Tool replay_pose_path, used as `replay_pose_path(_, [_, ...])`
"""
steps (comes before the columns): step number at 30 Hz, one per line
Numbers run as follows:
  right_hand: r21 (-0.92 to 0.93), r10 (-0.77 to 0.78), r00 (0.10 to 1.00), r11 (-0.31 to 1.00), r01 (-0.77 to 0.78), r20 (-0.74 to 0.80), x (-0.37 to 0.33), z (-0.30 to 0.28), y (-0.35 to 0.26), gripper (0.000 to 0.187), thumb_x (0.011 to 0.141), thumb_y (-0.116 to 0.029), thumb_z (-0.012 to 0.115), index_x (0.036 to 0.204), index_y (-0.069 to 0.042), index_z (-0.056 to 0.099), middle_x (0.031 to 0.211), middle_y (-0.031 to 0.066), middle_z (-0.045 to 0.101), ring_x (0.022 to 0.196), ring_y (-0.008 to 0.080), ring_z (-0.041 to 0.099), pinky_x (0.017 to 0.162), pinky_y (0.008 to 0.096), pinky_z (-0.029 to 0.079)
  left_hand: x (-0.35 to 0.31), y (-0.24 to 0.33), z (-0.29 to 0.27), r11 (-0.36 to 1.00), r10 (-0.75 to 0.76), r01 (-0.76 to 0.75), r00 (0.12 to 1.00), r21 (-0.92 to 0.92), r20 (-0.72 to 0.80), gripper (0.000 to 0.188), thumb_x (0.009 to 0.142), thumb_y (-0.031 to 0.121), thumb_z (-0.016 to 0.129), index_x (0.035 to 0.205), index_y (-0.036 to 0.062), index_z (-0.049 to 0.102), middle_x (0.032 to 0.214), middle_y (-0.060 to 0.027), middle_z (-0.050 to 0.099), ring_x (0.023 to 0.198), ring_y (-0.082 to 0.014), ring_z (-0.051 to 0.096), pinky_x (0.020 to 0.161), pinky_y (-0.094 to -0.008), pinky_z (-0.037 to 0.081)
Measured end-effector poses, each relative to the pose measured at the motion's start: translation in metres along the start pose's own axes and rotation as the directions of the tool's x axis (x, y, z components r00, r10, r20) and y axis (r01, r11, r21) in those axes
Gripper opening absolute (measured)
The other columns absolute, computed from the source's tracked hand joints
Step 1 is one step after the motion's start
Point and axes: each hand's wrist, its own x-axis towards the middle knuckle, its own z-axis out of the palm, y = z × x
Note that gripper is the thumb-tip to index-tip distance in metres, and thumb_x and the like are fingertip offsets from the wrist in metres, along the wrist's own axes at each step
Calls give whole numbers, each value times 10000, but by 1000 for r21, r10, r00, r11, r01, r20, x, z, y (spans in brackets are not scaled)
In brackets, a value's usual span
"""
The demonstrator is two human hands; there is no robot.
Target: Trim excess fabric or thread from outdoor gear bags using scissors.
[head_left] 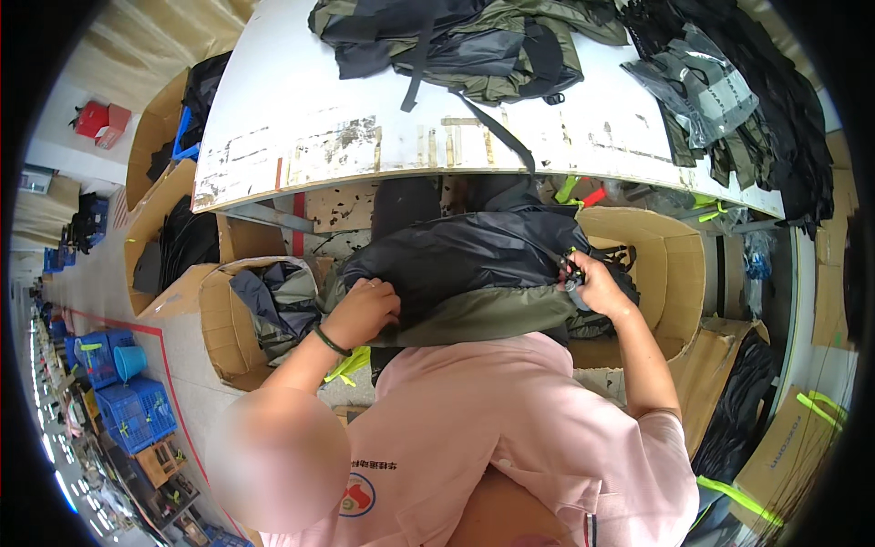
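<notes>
A black and olive-green bag (456, 264) of thin, shiny fabric lies across my lap, below the table's front edge. My left hand (363, 313) is closed on its left part, with the fingers curled into the dark fabric. At the bag's right end my right hand (602, 287) is closed around a small dark object (571, 270) with yellow spots. Its kind is too small to make out. Black straps (620, 260) show just beyond that hand.
A worn white table (301, 91) stands in front, bearing black and green bags (465, 46) and a plastic-wrapped item (702, 87). Cardboard boxes stand at my left (223, 319) and right (679, 273), the left one holding folded fabric. Blue crates (137, 415) stand far left.
</notes>
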Motion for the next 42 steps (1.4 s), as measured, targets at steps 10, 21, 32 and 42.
replay_pose_path(10, [443,104,995,892,-89,-10,-12,-50,-36,211,798,-31,732,909,-65,557,806,-11,599,721,59,549,652,224,455,-3,-4,-53,786,-366,115,878,-607,-309,146,857,-57,574,890,42,473,832,-21,519,765,-97,502,701,-229,420])
replay_pose_path(21, [307,54,997,949,-69,58,-2,-32,-25,255,748,28,745,898,-52,554,844,-15,585,814,79,547,758,250,461,3,-11,-71,687,-390,151,902,-711,-186,204,846,41,659,1031,32,574,959,-3,574,905,-87,524,811,-231,433])
replay_pose_path(32, [-321,-370,922,864,388,117,32,-1,-143,563,558,-274,877,952,-2,581,832,136,545,793,330,553,720,398,459,8,-1,-63,509,-369,54,915,-859,-161,221,794,-29,714,973,16,592,889,23,600,804,-44,556,728,-193,452])
replay_pose_path(42, [-531,-495,826,638,557,272,63,19,-199,614,604,-481,804,861,24,568,872,182,570,881,372,577,763,431,478,24,10,-67,475,-357,54,924,-878,-137,167,805,36,724,944,17,634,884,18,631,830,-36,560,729,-200,450])
